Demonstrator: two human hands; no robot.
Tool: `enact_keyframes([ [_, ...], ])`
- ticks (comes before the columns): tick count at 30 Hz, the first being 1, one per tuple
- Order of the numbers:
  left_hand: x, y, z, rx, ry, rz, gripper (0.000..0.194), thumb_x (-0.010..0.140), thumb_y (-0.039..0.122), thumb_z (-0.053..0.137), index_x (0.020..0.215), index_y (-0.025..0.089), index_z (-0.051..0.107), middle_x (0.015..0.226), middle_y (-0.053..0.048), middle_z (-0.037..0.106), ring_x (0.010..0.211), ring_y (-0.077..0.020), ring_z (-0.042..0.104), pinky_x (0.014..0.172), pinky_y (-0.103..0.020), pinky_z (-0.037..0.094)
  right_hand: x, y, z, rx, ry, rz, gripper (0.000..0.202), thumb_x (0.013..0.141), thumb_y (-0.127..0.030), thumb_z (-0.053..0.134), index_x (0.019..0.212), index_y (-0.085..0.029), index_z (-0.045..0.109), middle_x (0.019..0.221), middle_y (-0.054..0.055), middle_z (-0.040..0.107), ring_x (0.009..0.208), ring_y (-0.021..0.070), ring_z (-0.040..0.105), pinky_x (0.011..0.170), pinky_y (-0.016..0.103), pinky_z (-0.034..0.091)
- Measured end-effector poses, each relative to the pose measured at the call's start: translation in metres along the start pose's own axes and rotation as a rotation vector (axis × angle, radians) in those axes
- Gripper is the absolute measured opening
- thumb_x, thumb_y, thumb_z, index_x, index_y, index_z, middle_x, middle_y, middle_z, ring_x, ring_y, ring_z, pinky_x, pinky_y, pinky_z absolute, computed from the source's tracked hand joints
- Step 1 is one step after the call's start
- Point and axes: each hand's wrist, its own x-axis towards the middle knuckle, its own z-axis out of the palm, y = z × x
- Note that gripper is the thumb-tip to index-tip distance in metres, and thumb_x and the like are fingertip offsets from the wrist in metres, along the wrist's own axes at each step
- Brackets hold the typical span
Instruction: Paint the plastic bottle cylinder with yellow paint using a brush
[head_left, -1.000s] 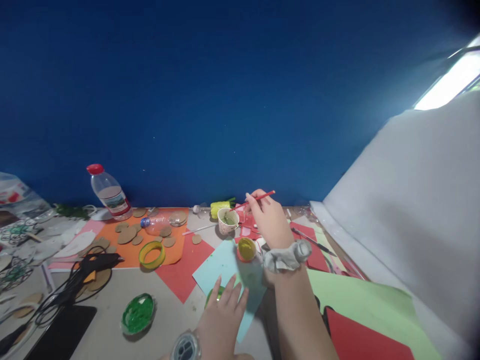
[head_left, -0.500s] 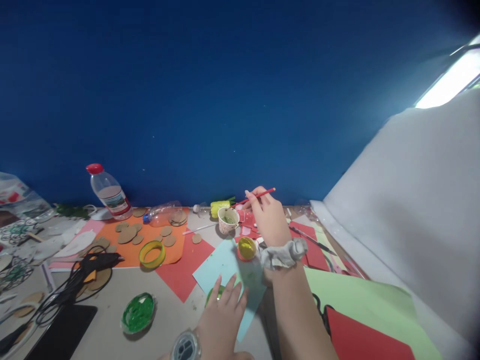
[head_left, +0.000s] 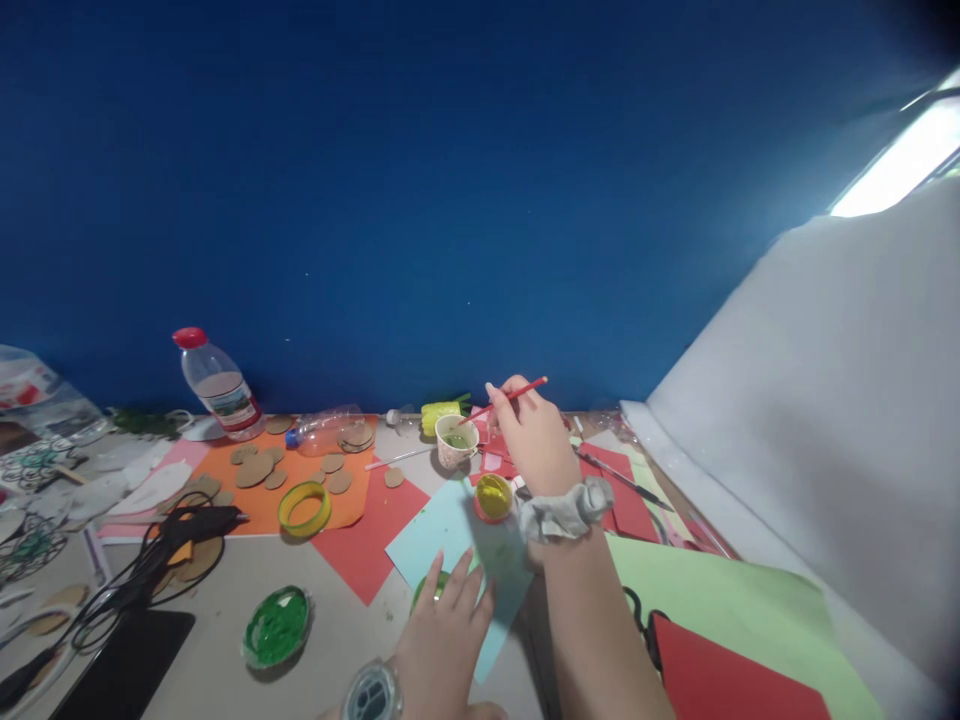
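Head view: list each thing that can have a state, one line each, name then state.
paintbrush: held in the right hand, tip dipped in the paper cup
paper cup: upright, green liquid inside
yellow paint pot: open, upright
green paint dish: open, paint inside
capped bottle: upright, red cap on
clear bottle: lying on its side
left hand: flat on the blue paper

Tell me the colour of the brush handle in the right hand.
Red: the brush held by the right hand has a thin red handle, seen in the head view.
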Motion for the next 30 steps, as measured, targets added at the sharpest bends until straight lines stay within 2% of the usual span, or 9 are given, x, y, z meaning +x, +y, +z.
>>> enact_keyframes([
  [4, 0.000, 0.001, -0.002, -0.007, -0.004, 0.002, 0.090, 0.078, 0.062, 0.057, 0.146, 0.008, 0.031, 0.153, -0.018, 0.025, 0.146, -0.0309, 0.009, 0.118, -0.055, 0.004, 0.001, 0.002, 0.003, 0.014, -0.003, -0.004, 0.029, 0.095, -0.044, 0.036, 0.078, -0.025, 0.047, 0.063, 0.000, 0.061, 0.059, 0.0192, 0.056, 0.063, 0.029, 0.035],
  [11, 0.000, 0.002, -0.003, -0.016, 0.006, 0.000, 0.091, 0.072, 0.057, 0.067, 0.143, 0.010, 0.037, 0.152, -0.017, 0.028, 0.145, -0.0331, 0.013, 0.117, -0.058, 0.009, 0.002, 0.006, 0.006, 0.057, -0.013, -0.002, 0.029, 0.095, -0.043, 0.035, 0.080, -0.024, 0.051, 0.066, 0.000, 0.065, 0.063, 0.0191, 0.061, 0.065, 0.028, 0.038],
  [23, 0.000, 0.001, -0.002, -0.028, -0.030, 0.002, 0.091, 0.076, 0.058, 0.062, 0.146, 0.009, 0.031, 0.154, -0.017, 0.023, 0.146, -0.0309, 0.005, 0.117, -0.054, -0.001, 0.003, 0.006, 0.008, 0.087, -0.033, -0.009, 0.029, 0.096, -0.043, 0.033, 0.086, -0.025, 0.053, 0.067, 0.001, 0.066, 0.067, 0.0196, 0.063, 0.067, 0.029, 0.041],
  [30, -0.005, 0.007, -0.017, -0.060, -0.073, -0.028, 0.087, 0.079, 0.058, 0.057, 0.146, 0.009, 0.031, 0.155, -0.015, 0.021, 0.146, -0.0288, 0.005, 0.118, -0.052, -0.001, 0.002, 0.005, 0.007, 0.061, -0.037, -0.022, 0.027, 0.096, -0.041, 0.032, 0.088, -0.024, 0.052, 0.069, 0.001, 0.065, 0.068, 0.0204, 0.062, 0.068, 0.030, 0.041],
])
